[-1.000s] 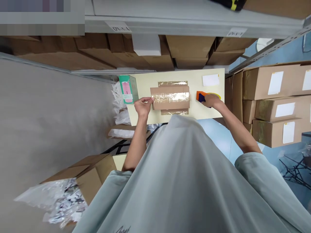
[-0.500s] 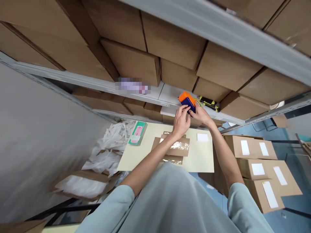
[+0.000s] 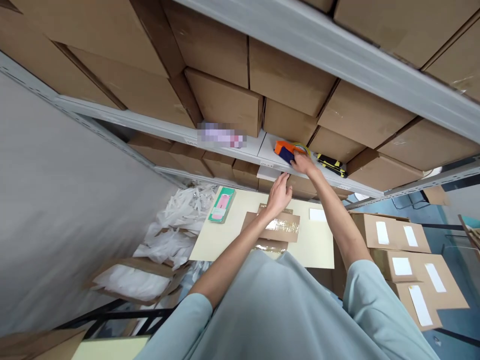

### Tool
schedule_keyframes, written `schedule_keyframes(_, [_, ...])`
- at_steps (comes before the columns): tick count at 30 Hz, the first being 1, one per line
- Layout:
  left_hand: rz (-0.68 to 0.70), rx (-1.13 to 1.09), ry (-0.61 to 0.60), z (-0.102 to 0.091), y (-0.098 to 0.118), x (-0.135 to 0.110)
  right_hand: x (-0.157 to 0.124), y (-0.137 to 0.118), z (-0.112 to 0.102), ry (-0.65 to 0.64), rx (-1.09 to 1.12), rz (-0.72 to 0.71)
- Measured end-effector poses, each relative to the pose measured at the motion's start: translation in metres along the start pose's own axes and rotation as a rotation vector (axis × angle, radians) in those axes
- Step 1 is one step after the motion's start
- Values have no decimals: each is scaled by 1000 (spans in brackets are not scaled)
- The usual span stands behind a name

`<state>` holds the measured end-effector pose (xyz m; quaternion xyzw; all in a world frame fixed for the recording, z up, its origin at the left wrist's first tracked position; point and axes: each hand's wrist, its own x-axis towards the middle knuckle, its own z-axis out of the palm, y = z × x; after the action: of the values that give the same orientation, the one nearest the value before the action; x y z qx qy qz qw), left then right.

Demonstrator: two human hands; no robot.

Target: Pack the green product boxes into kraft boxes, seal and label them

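On the white shelf sits an orange and dark-blue tape dispenser (image 3: pixel 284 151), judging by its shape. The fingers of my right hand (image 3: pixel 302 163) are closed on its right end. Behind that hand a yellow ring (image 3: pixel 302 147), perhaps a tape roll, partly shows. My left hand (image 3: pixel 279 195) is empty, fingers stretched out, over the far side of the cream table (image 3: pixel 315 245). Below it lies a flattened brown cardboard piece (image 3: pixel 287 227) with shiny clear tape across it, partly covered by my left forearm.
Black and yellow cutters (image 3: pixel 332 165) lie right of the dispenser. A green and pink box (image 3: pixel 222 205) and a white label (image 3: pixel 318 215) are on the table. Cardboard boxes (image 3: pixel 360 107) fill the shelves. Labelled cartons (image 3: pixel 397 235) stand at right, white plastic bags (image 3: pixel 168 235) at left.
The tape dispenser has gone from between both hands down onto the shelf. My left hand has let go and drawn back toward the table. The view has shifted slightly.
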<state>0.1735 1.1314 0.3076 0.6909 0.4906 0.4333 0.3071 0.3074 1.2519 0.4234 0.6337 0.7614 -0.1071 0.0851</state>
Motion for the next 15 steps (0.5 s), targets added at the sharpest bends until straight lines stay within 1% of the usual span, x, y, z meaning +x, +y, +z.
schedule_keyframes(2, [-55, -4, -30, 2, -18, -19, -6, 3, 12, 107, -24, -25])
schedule_keyframes(4, [-128, 5, -37, -2, -44, -45, -25, 7, 34, 241, -14, -23])
schedule_keyframes(6, [-239, 31, -20, -11, -77, -78, -60, 11, 69, 328, 50, 22])
schedule_keyframes(7, [-311, 44, -6, -17, -93, -96, -83, 12, 91, 334, 95, 62])
schedule_keyframes(8, [-394, 61, 12, -23, -107, -113, -108, 11, 114, 313, 141, 112])
schedule_keyframes(9, [-478, 78, 22, -29, -119, -129, -133, 8, 138, 265, 181, 166])
schedule_keyframes(11, [-626, 116, 16, -37, -134, -156, -181, -3, 184, 125, 261, 283])
schedule_keyframes(13, [-716, 134, -31, -36, -137, -171, -214, -17, 221, -23, 351, 383])
schedule_keyframes(15, [-755, 136, -93, -27, -131, -177, -228, -31, 247, -120, 416, 454])
